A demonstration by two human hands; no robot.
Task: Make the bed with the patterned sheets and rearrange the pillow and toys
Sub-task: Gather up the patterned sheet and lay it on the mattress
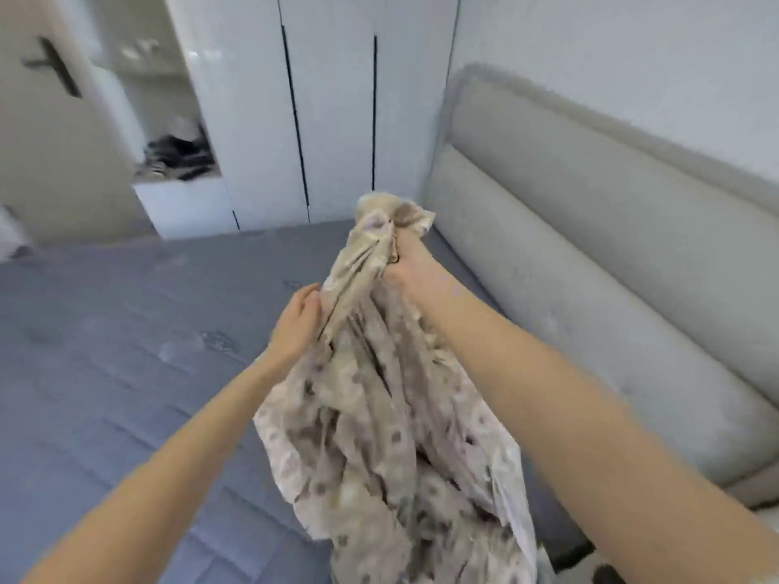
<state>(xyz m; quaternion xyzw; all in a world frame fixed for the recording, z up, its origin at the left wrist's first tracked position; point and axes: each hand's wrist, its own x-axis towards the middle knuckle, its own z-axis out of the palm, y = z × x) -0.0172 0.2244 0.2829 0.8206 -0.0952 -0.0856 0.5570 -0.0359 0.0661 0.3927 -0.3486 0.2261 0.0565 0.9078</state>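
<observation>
Bright, even, cool indoor light fills the room, with no single source in view. Shadows are soft and faint, darkest under the bunched patterned sheet (379,436) near the bottom edge. The glossy white wardrobe doors (337,99) carry pale glare toward the upper left. Motion blur smears the whole picture: the sheet's print, the stitching of the grey mattress (105,351) and the open shelf (177,158) are all soft. Wide-angle distortion curves the padded headboard (590,204) and stretches everything near the lower corners.

no readable text, labels, brands or numbers anywhere in view
</observation>
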